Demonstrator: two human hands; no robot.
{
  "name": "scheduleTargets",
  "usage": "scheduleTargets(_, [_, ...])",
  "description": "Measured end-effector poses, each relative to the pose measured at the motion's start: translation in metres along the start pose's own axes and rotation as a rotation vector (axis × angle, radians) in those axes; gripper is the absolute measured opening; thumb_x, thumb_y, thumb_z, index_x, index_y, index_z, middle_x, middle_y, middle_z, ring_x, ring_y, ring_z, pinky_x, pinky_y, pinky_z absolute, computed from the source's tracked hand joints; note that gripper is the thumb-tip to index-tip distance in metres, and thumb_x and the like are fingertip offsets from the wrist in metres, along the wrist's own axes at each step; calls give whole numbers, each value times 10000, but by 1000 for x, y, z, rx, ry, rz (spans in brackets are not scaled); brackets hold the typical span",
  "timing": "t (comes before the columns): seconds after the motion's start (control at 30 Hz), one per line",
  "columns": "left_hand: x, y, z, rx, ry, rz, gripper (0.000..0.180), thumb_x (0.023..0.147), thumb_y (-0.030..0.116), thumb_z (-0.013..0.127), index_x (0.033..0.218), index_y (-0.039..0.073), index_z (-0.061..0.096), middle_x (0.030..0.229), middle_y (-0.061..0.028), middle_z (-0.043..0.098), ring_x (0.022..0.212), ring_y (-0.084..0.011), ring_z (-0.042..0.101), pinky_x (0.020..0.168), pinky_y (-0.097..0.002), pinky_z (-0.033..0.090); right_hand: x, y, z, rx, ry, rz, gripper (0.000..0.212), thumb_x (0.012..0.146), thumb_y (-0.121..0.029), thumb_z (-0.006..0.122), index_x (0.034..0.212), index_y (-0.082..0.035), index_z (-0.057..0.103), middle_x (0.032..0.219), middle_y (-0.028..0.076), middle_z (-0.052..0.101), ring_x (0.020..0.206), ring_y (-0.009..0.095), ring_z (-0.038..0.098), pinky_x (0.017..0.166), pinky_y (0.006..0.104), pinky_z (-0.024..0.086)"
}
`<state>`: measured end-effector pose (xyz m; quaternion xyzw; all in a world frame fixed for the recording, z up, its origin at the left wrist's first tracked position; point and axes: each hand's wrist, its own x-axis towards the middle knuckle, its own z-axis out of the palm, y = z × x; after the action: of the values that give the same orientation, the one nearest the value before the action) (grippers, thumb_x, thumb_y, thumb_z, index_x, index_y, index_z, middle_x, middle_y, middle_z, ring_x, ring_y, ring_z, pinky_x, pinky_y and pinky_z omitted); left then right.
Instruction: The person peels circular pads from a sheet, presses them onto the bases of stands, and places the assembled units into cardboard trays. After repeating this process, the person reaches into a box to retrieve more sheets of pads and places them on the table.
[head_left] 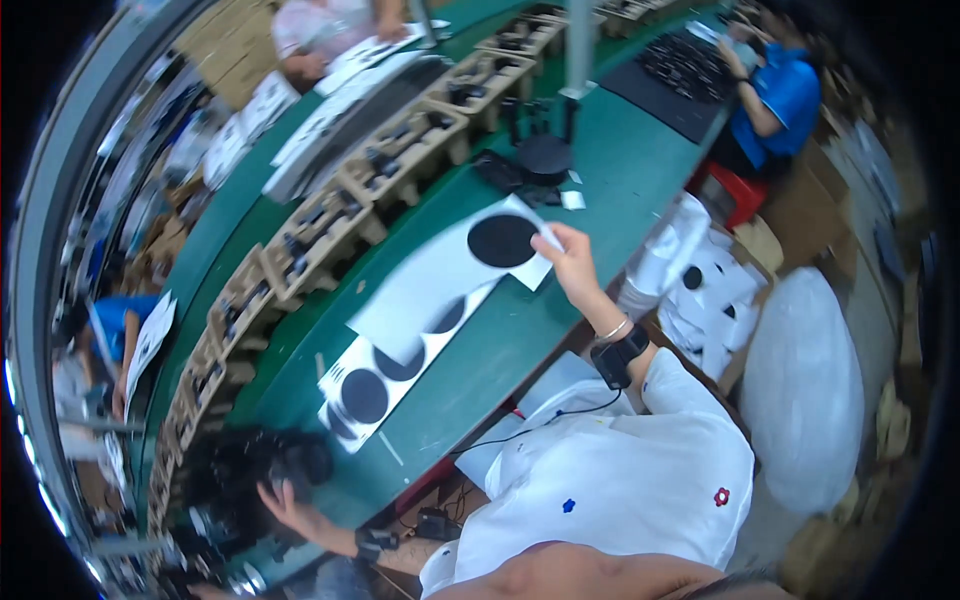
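Note:
My right hand (572,262) pinches the corner of a white backing sheet with a large black round pad (503,241) near that corner. The sheet is raised and bends away to the left, its far part blurred. Partly beneath it, another white sheet (412,392) with several black round pads lies on the green table. My left hand (290,510) is at the near left, fingers apart, beside a dark heap of black parts (255,465). Nothing shows in its fingers, though the black parts are blurred.
Cardboard trays of black parts (385,155) run along the green table (470,370). Beyond my right hand stand black round parts (543,157) and a metal post (579,50). A co-worker in blue (785,105) sits at the far right. White bags (805,390) stand right of me.

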<state>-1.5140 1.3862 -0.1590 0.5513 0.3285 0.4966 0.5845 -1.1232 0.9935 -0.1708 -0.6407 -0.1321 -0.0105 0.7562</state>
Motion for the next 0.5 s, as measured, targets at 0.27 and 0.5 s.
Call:
scheduleTargets(0.27, [-37,27,25,-446,-129,-39,676,788,198,611,1400,122,333,1398,-247,325,1233,-391,382,1043,-456,293,-34,9,-257,-597,1463,-448,195,808,-177,679,792,-3,591,744,79,618,668,186,554,620,340,438])
scheduleTargets(0.5, [-76,52,82,-701,-428,126,773,755,348,611,1432,214,262,1415,-274,279,1222,-486,373,1050,-520,289,-139,142,-382,-1344,1022,829,288,694,-54,549,959,-2,650,965,205,634,938,388,588,842,425,448])
